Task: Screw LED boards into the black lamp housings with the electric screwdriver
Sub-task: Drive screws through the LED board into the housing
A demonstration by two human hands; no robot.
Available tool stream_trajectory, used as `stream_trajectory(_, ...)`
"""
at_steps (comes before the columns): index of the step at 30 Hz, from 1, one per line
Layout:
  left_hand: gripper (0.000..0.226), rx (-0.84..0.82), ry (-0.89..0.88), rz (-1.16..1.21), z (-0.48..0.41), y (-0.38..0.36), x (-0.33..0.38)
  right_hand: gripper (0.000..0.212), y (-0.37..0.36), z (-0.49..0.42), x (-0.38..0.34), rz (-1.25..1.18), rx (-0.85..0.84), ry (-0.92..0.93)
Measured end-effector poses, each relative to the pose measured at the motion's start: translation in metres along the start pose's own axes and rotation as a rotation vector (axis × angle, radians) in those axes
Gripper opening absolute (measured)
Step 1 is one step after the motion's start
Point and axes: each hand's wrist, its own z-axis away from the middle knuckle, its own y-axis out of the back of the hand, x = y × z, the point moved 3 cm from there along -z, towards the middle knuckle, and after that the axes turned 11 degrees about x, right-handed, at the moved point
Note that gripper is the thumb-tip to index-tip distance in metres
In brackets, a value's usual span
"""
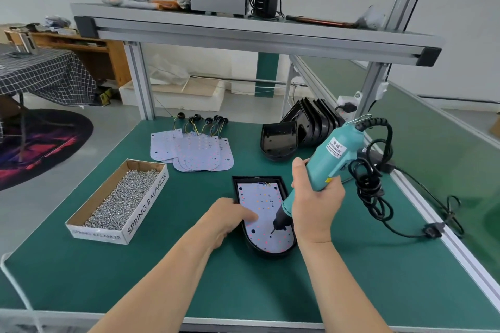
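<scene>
Now | electric screwdriver [332, 162] is being gripped in the curled right hand [315, 203], bit [272, 231] slanting down-left onto the LED board [263, 205] | board is being pressed by the left hand [230, 217], fingers flat | black lamp housing [270, 253] near the table [162, 278] front edge, long axis front-to-back.

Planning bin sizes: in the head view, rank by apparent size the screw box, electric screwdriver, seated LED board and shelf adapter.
1. screw box, largest.
2. electric screwdriver and LED board: they look about alike, so I leave them unranked.
3. adapter, smallest, though it is farthest from the camera.
</scene>
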Motion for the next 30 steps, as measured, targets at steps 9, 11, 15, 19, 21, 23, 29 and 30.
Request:
stream_trajectory(9, 0.024, -0.005, 0.022, 0.012, 0.001, 0.000, 0.003, 0.017, 0.001, 0.001, 0.008, 0.034, -0.006, 0.041)
stream_trajectory(11, 0.020, -0.005, 0.018, 0.025, 0.001, -0.001, 0.003, 0.017, 0.000, 0.002, 0.008, 0.029, -0.010, 0.035)
stream_trajectory(15, 0.019, 0.001, 0.013, 0.038, 0.001, -0.001, 0.003, 0.019, -0.002, 0.001, 0.010, 0.044, -0.029, 0.048)
stream_trajectory(19, 0.018, 0.010, 0.006, 0.041, 0.001, 0.000, 0.002, 0.019, -0.006, 0.002, 0.010, 0.062, -0.071, 0.067)
stream_trajectory(21, 0.019, 0.012, 0.004, 0.044, 0.001, -0.001, 0.001, 0.022, -0.007, 0.002, 0.012, 0.046, -0.097, 0.041)
stream_trajectory(23, 0.019, 0.016, 0.004, 0.044, 0.001, -0.002, 0.002, 0.028, -0.008, 0.003, 0.015, 0.025, -0.117, 0.005)
stream_trajectory(29, 0.026, 0.010, 0.006, 0.016, -0.002, -0.002, 0.001, 0.034, -0.010, 0.002, 0.019, 0.049, -0.110, -0.042)
stream_trajectory(30, 0.030, 0.003, 0.007, 0.007, -0.004, -0.002, 0.000, 0.034, -0.010, 0.002, 0.018, 0.043, -0.103, -0.051)
